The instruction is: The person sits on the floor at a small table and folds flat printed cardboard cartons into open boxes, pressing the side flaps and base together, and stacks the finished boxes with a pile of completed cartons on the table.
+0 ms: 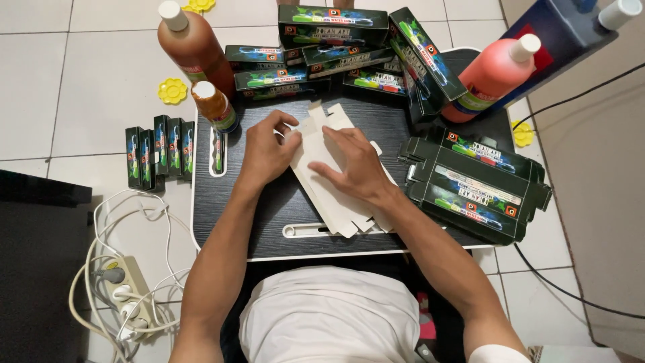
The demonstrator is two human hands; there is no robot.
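Observation:
A flat, unfolded white carton blank [334, 191] lies white side up on a small black lap table [269, 222]. My left hand [267, 149] rests on the blank's upper left corner, fingers curled at its flap. My right hand [354, 164] lies flat on the middle of the blank, pressing it down. More blanks seem stacked beneath it.
Folded dark printed boxes [334, 25] are piled along the table's far edge, and flattened ones [477, 185] lie at the right. Paint bottles stand about: brown [195, 47], small orange [215, 106], coral [494, 74]. Small boxes [160, 153] and a power strip [124, 289] lie on the floor at the left.

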